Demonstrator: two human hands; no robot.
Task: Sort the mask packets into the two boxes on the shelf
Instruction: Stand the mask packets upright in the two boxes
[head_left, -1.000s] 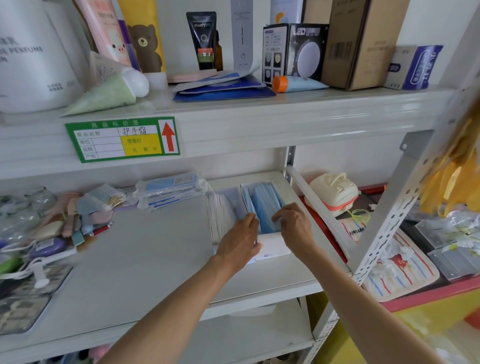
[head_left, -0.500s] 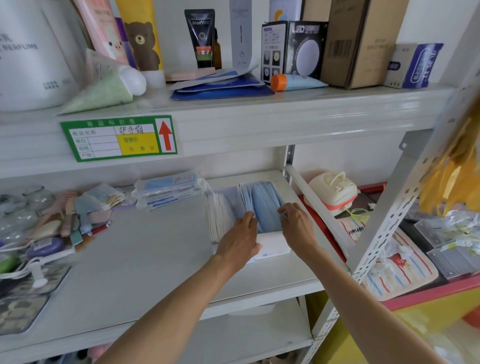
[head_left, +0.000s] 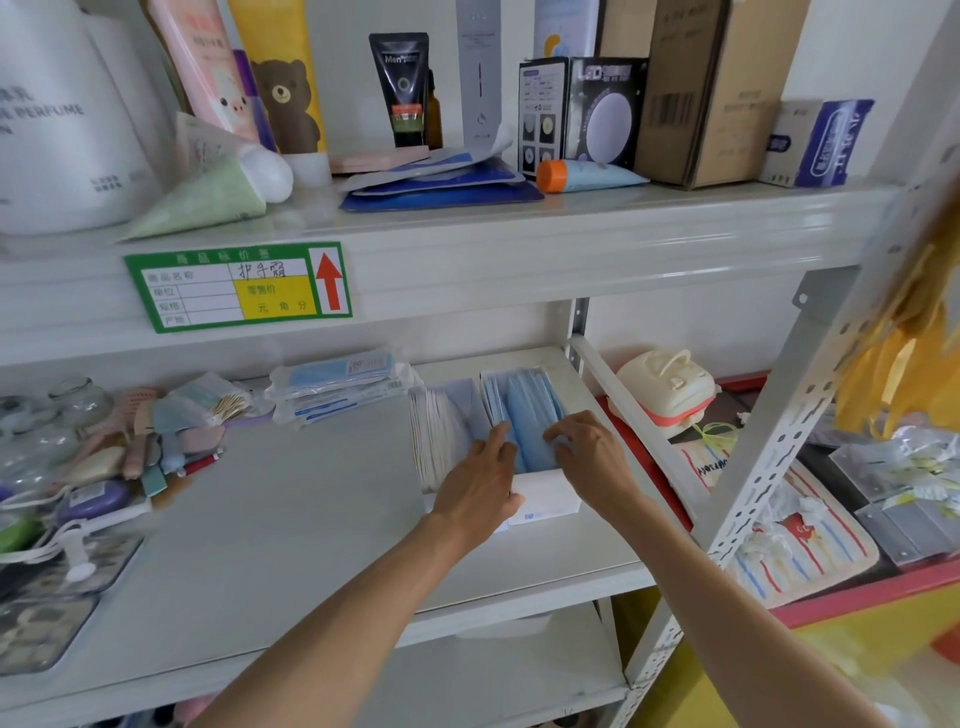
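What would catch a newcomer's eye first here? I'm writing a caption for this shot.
Both hands, the left hand and the right hand, meet at the right-hand box packed with upright blue mask packets on the middle shelf. Above them, a green price label with a red arrow marks the upper shelf's edge.

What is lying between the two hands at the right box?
In the head view, upright blue mask packets in the right box fill the gap between the left hand and right hand.
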